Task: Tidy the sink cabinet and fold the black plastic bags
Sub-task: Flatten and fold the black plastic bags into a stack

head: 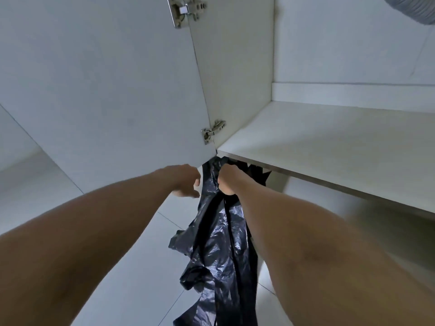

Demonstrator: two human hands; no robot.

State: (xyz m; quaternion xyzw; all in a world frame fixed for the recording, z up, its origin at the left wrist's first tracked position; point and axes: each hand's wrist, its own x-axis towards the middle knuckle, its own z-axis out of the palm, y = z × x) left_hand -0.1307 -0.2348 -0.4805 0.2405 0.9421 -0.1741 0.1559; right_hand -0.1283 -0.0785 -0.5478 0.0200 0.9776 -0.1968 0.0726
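While the right hand (227,181) gripped the black plastic bag (219,250) by its top, it hung straight below the cabinet (329,149) near edge, probably for folding. The left hand (186,182) curled just left of it, grip unclear tbh.

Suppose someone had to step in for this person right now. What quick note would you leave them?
The right hand grips the top of the black plastic bag, which hangs down crumpled in front of the cabinet.
The left hand is right beside the bag's top; I cannot tell whether it pinches it.
The cabinet door stands open.
Done: bag in hand, not yet folded.
Left: fold it, then tidy the cabinet.
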